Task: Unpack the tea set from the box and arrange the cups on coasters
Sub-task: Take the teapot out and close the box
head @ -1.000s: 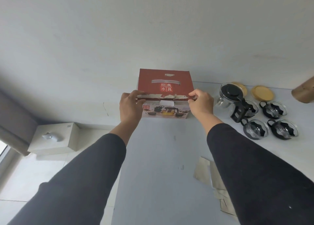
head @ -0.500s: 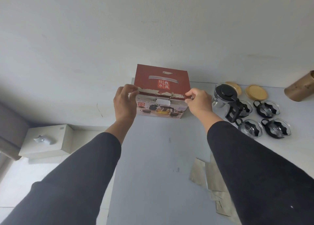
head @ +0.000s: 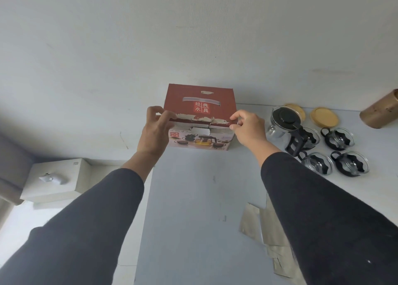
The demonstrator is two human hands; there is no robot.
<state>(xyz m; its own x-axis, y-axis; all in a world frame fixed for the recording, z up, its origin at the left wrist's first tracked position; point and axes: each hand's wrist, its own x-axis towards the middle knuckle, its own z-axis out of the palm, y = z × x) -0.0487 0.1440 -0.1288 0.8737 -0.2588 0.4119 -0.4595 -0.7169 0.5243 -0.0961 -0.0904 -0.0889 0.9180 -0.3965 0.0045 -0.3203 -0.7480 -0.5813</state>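
A red tea set box (head: 200,104) stands at the far end of the table against the wall, its lid down. My left hand (head: 154,129) grips its front left corner, and my right hand (head: 247,128) pinches the front right edge of the lid. To the right of the box stands a glass teapot (head: 284,121) with a black lid and handle. Several glass cups with black holders (head: 340,138) sit beside it. Two round wooden coasters (head: 324,116) lie behind the cups, by the wall.
The grey table (head: 193,198) ends at its left edge near my left arm. Flattened cardboard pieces (head: 258,224) lie at the near right. A brown cylinder (head: 381,112) lies at the far right. A white box (head: 56,179) sits lower left, off the table.
My left hand has slid along the box's left corner, and its fingers now curl over the lid edge. The view has shifted a little. The box stays in place.
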